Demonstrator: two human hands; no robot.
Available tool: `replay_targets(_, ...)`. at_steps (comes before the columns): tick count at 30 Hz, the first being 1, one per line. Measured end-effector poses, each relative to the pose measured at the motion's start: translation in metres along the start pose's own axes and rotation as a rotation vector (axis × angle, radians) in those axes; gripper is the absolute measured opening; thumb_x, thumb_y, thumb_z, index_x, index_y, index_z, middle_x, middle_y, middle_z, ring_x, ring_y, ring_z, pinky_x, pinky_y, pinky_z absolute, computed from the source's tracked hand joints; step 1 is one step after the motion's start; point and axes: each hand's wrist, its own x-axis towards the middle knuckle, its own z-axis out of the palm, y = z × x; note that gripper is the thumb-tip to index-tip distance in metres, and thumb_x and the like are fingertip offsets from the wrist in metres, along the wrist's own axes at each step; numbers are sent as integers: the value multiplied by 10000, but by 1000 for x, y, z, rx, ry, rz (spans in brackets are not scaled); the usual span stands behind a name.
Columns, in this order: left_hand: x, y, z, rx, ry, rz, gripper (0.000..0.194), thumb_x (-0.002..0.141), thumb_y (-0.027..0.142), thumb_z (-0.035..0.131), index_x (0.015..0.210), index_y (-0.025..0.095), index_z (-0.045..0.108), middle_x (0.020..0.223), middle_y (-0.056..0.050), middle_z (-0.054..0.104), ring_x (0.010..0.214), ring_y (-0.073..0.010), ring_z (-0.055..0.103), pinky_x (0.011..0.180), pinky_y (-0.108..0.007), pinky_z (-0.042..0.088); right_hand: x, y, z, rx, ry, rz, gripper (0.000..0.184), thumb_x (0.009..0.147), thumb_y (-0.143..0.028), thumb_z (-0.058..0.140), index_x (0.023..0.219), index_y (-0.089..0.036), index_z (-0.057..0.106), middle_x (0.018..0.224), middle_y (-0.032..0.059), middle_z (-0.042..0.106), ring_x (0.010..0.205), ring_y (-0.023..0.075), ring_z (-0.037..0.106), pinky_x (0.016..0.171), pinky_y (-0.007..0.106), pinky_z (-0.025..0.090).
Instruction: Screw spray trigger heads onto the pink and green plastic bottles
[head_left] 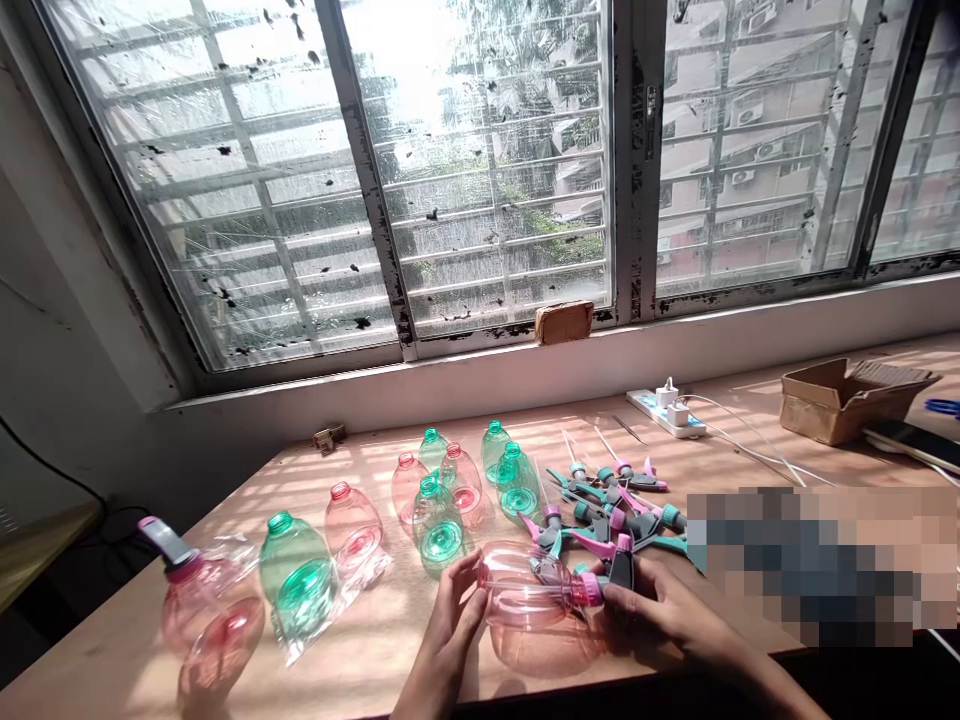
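A clear pink spray bottle [517, 585] lies on its side just above the table's near edge, its neck toward the right. My left hand [456, 612] is closed on its base end. At the neck sits a trigger spray head [619, 572] with a pink collar, and its thin tube runs inside the bottle. My right hand [660, 605] grips this spray head; some of its fingers are hidden behind it. I cannot tell how tightly the collar is screwed on. Beyond my hands lies a heap of loose spray heads [611, 510], pink, teal and grey.
Several open green bottles [300, 580] and pink bottles [352, 520] stand to the left. A pink bottle with a spray head [196, 590] stands far left, near plastic wrap [330, 610]. Farther right are a power strip [667, 412] with cables and a cardboard box [851, 400].
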Motion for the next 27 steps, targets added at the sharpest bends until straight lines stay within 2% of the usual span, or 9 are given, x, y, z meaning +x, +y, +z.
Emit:
replay_targets(3,2,0,2,12,-5,-25,719,887,747,673,1390,250,542,1578,-164,549,1552,-380,419,1283,-532,362,0,1,-1,-7,14,7,699,779,-737,809,1180,-166,761,1026,106,785,982,326,708,880,407,585)
replay_targets(6,3,-4,0,24,-22,-23,664,923,705,664,1381,240,542,1567,-172,557,1558,-373,413,1277,-513,373,1,2,-2,-17,-19,16,682,780,-734,809,1178,-183,759,1061,111,786,1029,344,701,912,426,582)
replay_targets(9,3,-11,-5,0,-69,-5,643,960,627,674,1456,259,494,1632,-173,490,1558,-368,414,1254,-504,402,2,2,-3,-10,-16,-2,655,797,-712,807,1176,-180,763,1060,114,780,1027,341,696,924,429,565)
replay_targets(12,2,-14,-9,4,-139,5,744,959,583,706,1577,313,390,1726,-155,357,1526,-369,462,1244,-513,407,2,-6,-1,14,11,-32,615,811,-695,802,1142,-178,778,994,91,771,1027,336,687,961,435,537)
replay_targets(16,-2,-10,-10,51,-204,0,760,959,580,707,1608,330,398,1716,-136,393,1505,-378,488,1241,-519,399,0,-18,2,29,-50,-44,547,823,-649,816,1115,-189,776,1023,78,764,1127,342,659,1054,438,478)
replay_targets(18,-4,-6,-9,57,-186,-9,773,954,591,706,1613,330,399,1693,-139,429,1459,-381,539,1202,-514,442,0,-18,2,40,-45,-31,546,816,-649,824,1110,-192,765,994,65,756,1086,323,667,1011,414,496)
replay_targets(20,-5,-2,-7,47,-164,-4,814,943,604,715,1632,339,370,1675,-139,453,1429,-377,569,1184,-503,460,1,-12,2,55,-38,-11,527,814,-653,824,1052,-189,752,891,42,735,926,273,680,861,363,533)
replay_targets(23,-6,2,-4,13,-169,-20,839,936,618,716,1645,358,351,1690,-130,435,1443,-378,557,1179,-493,466,2,-2,2,90,-51,26,525,824,-682,799,954,-181,714,788,26,709,709,197,636,657,298,494)
replay_targets(27,-6,3,-2,-3,-169,-25,804,939,612,714,1631,359,392,1720,-120,387,1399,-379,598,1148,-488,501,2,2,3,125,-9,58,575,777,-707,831,957,-182,681,762,15,695,668,162,606,629,277,463)
